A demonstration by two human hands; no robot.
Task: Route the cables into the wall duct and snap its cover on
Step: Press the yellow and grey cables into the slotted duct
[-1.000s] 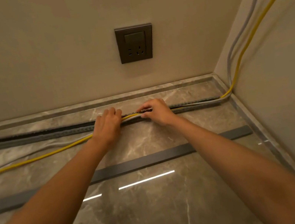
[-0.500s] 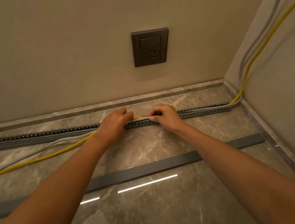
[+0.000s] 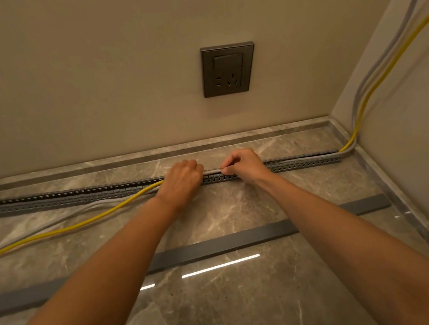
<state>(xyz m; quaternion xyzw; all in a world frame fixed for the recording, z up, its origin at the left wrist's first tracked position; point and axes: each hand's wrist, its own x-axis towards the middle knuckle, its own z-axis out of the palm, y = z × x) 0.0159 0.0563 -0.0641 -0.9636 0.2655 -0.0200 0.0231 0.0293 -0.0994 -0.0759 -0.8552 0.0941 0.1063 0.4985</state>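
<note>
Both hands' grips, left (image 3: 182, 177) and right (image 3: 242, 164), pinch cables (image 3: 210, 172) over duct (image 3: 301, 162).

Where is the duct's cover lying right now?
In the head view, the long flat grey cover strip lies loose on the marble floor, nearer the person than the slotted grey duct, passing under both forearms.

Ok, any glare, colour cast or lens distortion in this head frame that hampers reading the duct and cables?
Head view: warm, dim cast overall; bright strip reflections on the glossy floor below the cover strip, clear of the duct; wide-angle bending bows the wall edges; yellow cable reads clearly, grey cables less so.
</note>
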